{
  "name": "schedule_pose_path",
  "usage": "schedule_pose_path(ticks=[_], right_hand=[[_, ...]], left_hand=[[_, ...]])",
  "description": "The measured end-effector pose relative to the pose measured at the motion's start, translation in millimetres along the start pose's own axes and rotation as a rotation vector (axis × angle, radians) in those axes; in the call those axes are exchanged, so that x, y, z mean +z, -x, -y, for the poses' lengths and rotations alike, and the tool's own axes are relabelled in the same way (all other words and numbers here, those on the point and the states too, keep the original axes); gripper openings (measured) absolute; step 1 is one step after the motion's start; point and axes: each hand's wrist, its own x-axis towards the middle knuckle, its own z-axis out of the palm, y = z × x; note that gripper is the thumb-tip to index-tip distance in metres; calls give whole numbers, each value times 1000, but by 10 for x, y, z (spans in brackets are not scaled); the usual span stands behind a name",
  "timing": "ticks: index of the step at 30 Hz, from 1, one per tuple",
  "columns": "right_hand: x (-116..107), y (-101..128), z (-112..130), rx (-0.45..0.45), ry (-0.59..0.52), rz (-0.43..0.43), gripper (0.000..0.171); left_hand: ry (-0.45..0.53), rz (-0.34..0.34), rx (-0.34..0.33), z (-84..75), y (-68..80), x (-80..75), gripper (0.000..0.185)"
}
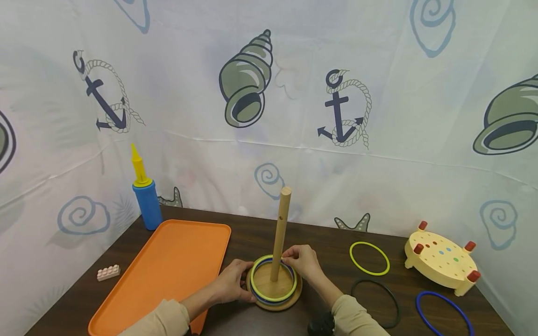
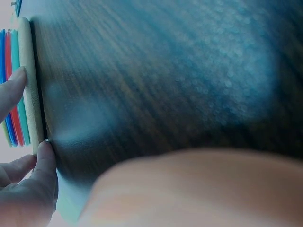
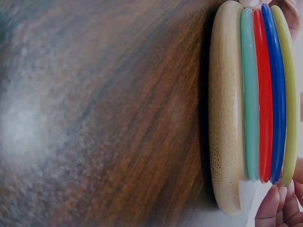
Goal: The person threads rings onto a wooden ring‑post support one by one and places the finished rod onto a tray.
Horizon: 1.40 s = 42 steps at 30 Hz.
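a wooden base (image 1: 275, 298) with an upright peg (image 1: 280, 233) stands on the dark table (image 1: 328, 238), near its front edge and just right of the orange tray (image 1: 168, 266). four rings are stacked on the base around the peg: the right wrist view shows them from the base up as teal (image 3: 249, 94), red (image 3: 263, 94), blue (image 3: 275, 94) and yellow-green (image 3: 289, 94), with the yellow-green one on top.

the left hand (image 1: 231, 282) is curled against the left side of the base, a finger on the ring edges and the thumb on the base rim in the left wrist view. the right hand (image 1: 303, 262) pinches the top ring at its far right edge, just beside the peg.

to the right on the table lie three loose rings, well apart from the stack: a yellow-green ring (image 1: 369, 258), a black ring (image 1: 376, 303) and a blue ring (image 1: 445, 315). beyond them sits a cream peg board (image 1: 441, 261) with red knobs. left of the tray lies a small pale brick (image 1: 108, 272), and behind the tray stands a blue and yellow pump (image 1: 145, 198).
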Motion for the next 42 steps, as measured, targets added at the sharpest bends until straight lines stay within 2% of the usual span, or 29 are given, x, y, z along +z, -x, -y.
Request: schedule_pose_path(ticks=[15,20,24,32,37,42], right_hand=[[-5,23,-25,7,-20,-3,4],[-46,41,-45,24,-67,7,4],[-112,65,-97,31,-94,-19,4],[-366,150,-285,96,-114,-120,7],[-607,241,-410,135,-136,-168,9],[-888,348,-561,159,-110,-207,13]], left_hand=[[-8,-3,16,19,-9,18,83],[-13,-3,19,13,-5,15,83],[-11,-9,22,2,7,11,82],[-17,-14,13,-20,19,-4,83],[-33,-22,18,-24,17,-6,82],[-34,-20,10,-22,13,-5,82]])
